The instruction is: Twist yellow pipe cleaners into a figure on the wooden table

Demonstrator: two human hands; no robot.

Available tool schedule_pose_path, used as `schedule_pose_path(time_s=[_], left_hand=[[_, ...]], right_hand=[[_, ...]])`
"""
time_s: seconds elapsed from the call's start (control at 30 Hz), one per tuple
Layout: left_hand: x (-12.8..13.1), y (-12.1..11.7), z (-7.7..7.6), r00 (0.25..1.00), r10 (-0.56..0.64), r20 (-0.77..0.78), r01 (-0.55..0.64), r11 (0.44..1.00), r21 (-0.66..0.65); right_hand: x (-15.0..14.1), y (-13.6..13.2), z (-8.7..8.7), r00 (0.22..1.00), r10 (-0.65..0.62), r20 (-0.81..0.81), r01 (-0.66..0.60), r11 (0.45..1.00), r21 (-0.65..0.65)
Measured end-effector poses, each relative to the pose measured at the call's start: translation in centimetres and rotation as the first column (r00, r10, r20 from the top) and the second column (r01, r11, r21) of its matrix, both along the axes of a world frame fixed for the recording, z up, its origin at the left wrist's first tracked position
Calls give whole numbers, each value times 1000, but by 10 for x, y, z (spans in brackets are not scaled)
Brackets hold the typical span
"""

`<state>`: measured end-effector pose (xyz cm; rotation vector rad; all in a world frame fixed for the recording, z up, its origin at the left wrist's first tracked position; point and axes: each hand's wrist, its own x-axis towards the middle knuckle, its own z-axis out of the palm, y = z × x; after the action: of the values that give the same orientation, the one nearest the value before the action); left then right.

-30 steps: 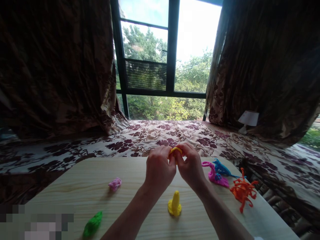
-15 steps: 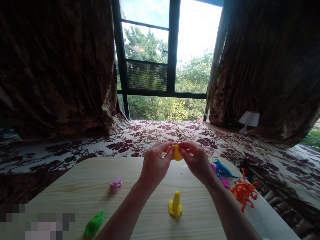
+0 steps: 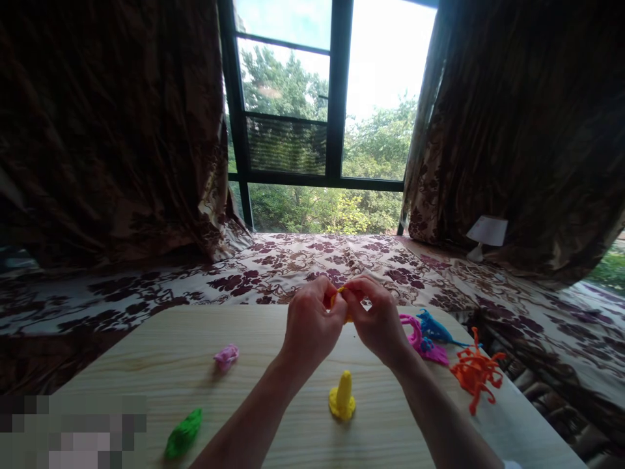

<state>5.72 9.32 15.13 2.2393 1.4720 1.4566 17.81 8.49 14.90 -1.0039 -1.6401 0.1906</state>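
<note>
Above the far part of the table, my left hand [image 3: 316,316] and my right hand [image 3: 374,314] meet and pinch one piece of yellow modelling clay [image 3: 340,291]. Fingers and thumbs cover most of that piece, so its shape is largely hidden. Below, between my forearms, a yellow clay figure [image 3: 344,397] stands upright on the table, a rounded column on a wider, lumpy base. Right of my right hand lie a magenta clay piece [image 3: 432,353] and a blue clay piece [image 3: 434,327] with a thin tail, touching each other.
The pale wooden table [image 3: 195,339] holds an orange clay piece [image 3: 476,374] with many tentacles at right. A pink clay lump [image 3: 226,357] and a green clay lump [image 3: 184,433] lie at left. Behind are a floral cloth [image 3: 293,260] and a small lamp [image 3: 487,232].
Both hands have turned inward and closer together, so the yellow clay between them is now mostly covered. More of the magenta piece shows beside my right hand.
</note>
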Motion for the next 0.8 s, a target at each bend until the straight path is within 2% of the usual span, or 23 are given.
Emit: schedule_pose_path(time_s=[0.1, 0.2, 0.3, 0.4, 0.47, 0.57, 0.8], left_hand=[[4, -1, -3, 1000, 23, 12, -23, 999, 44], [6, 0, -5, 998, 19, 59, -22, 999, 41], [5, 4, -6, 979, -36, 200, 40, 999, -16], [2, 8, -7, 949, -99, 300, 132, 987, -93], [0, 10, -7, 951, -152, 269, 190, 974, -120], [-3, 11, -4, 966, -201, 160, 216, 973, -78], [-8, 4, 7, 978, -207, -35, 207, 978, -24]], right_hand=[[-4, 0, -2, 996, -8, -88, 5, 999, -33], [-1, 4, -4, 987, 30, -157, -46, 994, -99], [7, 10, -4, 975, 92, -202, -129, 976, -178], [15, 12, -3, 979, 97, -179, -130, 974, -184], [17, 12, -2, 990, 76, -121, -93, 986, -141], [19, 10, 1, 998, 39, -49, -43, 997, -71], [19, 4, 4, 993, 73, 97, -72, 997, -21]])
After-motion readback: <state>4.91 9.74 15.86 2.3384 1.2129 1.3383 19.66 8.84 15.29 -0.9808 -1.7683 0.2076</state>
